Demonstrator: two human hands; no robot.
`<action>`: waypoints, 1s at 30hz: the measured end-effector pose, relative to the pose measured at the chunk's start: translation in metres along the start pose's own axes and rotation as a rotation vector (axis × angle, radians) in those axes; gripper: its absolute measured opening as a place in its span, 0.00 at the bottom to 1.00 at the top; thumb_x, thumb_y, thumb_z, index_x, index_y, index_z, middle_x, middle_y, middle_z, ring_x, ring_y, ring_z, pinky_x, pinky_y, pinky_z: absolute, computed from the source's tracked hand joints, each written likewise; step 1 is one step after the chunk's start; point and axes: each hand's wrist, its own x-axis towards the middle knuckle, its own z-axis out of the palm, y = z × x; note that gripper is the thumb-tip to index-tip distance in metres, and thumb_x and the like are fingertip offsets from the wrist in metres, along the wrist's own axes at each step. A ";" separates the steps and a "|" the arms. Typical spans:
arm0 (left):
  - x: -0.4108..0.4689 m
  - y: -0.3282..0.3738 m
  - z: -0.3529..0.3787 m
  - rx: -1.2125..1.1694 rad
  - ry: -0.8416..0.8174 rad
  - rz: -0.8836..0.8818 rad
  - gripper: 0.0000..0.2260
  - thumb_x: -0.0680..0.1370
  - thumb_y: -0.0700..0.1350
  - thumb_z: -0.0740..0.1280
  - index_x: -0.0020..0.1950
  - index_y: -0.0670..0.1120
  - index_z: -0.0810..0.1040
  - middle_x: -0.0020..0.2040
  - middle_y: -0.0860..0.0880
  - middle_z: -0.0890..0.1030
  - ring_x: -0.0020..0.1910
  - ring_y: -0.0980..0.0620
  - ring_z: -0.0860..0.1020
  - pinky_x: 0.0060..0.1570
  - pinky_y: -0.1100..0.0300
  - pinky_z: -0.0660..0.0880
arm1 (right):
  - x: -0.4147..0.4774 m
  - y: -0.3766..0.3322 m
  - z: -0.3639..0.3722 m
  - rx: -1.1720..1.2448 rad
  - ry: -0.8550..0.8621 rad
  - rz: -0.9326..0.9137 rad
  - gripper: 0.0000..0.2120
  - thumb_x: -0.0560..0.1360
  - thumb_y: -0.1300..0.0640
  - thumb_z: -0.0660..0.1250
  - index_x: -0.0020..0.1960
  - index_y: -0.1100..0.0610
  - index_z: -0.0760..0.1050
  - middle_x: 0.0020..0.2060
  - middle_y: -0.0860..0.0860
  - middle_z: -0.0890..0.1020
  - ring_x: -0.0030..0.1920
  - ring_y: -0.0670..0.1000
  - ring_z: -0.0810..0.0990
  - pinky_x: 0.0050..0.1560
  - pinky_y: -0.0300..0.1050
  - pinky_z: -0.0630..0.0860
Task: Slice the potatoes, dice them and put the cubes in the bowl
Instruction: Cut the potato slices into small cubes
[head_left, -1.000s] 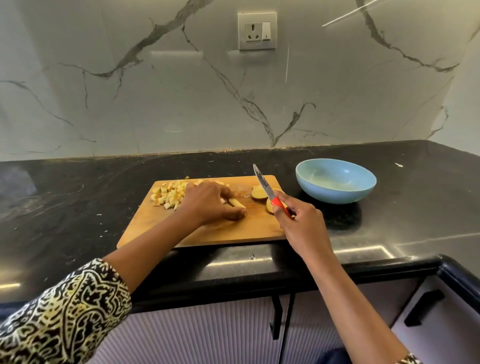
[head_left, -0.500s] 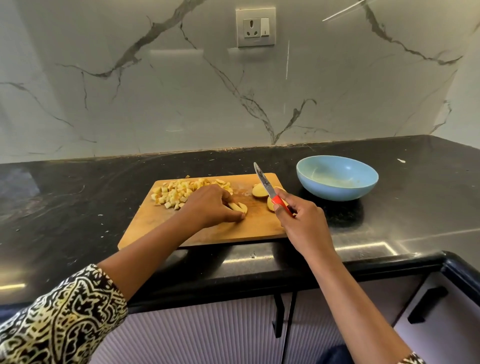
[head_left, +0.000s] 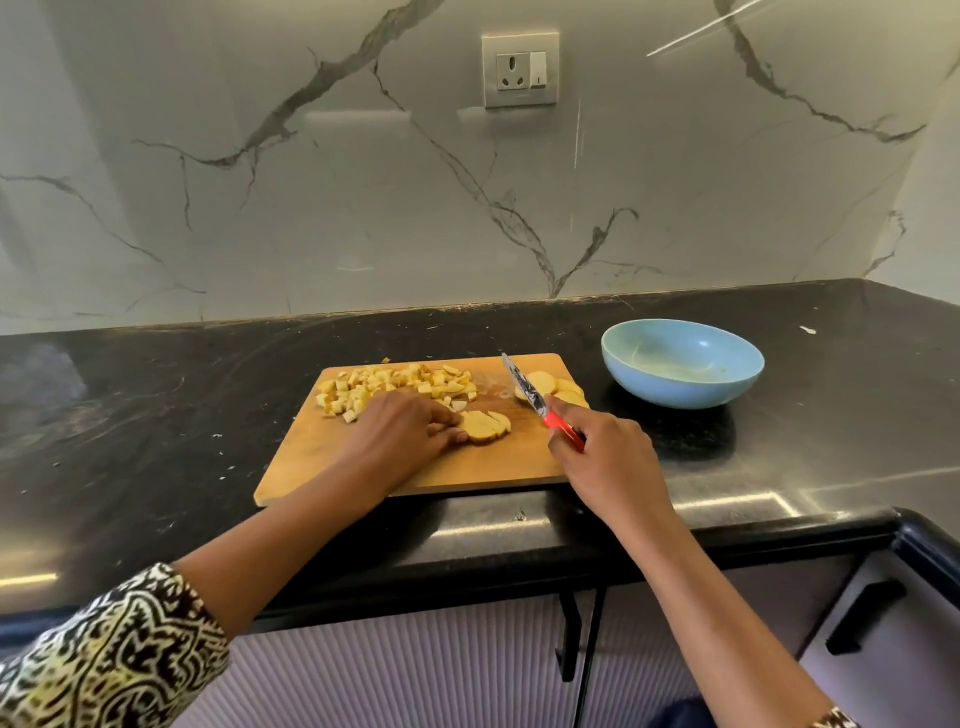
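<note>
A wooden cutting board (head_left: 457, 467) lies on the black counter. A pile of potato cubes (head_left: 395, 387) sits at its far left. My left hand (head_left: 400, 436) holds a small stack of potato slices (head_left: 485, 426) at the board's middle, fingertips curled round its left side. My right hand (head_left: 602, 457) grips a red-handled knife (head_left: 535, 397), blade raised and pointing away over the board. More potato slices (head_left: 558, 387) lie at the far right of the board, partly behind the blade. A light blue bowl (head_left: 680, 361) stands right of the board, with no cubes in it.
A marble wall with a power socket (head_left: 519, 70) rises behind the counter (head_left: 156, 415). The counter's front edge runs just below the board, with cabinet doors and black handles (head_left: 571, 634) underneath. Small white scraps dot the counter.
My left hand has drawn back a little, so the stack of slices shows more fully. The knife stays raised in my right hand. The camera has shifted slightly.
</note>
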 end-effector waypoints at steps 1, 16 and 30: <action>0.003 0.000 0.001 -0.003 0.001 0.026 0.17 0.77 0.55 0.66 0.62 0.50 0.78 0.54 0.49 0.82 0.46 0.58 0.73 0.47 0.65 0.66 | -0.002 -0.002 -0.003 -0.009 -0.020 -0.011 0.19 0.79 0.51 0.62 0.70 0.44 0.71 0.32 0.43 0.72 0.33 0.45 0.71 0.35 0.39 0.66; -0.004 -0.011 0.012 0.023 0.112 0.271 0.12 0.77 0.51 0.66 0.58 0.51 0.81 0.52 0.52 0.83 0.47 0.52 0.77 0.46 0.53 0.73 | -0.003 -0.042 -0.024 -0.353 -0.267 -0.240 0.20 0.79 0.54 0.59 0.70 0.43 0.69 0.53 0.47 0.81 0.47 0.49 0.78 0.41 0.42 0.74; -0.003 -0.010 0.011 0.214 0.028 0.225 0.17 0.80 0.58 0.56 0.66 0.58 0.73 0.56 0.54 0.80 0.51 0.56 0.71 0.51 0.57 0.65 | -0.009 -0.035 -0.034 -0.355 -0.403 -0.242 0.20 0.79 0.54 0.61 0.70 0.45 0.70 0.54 0.48 0.81 0.49 0.49 0.78 0.47 0.43 0.75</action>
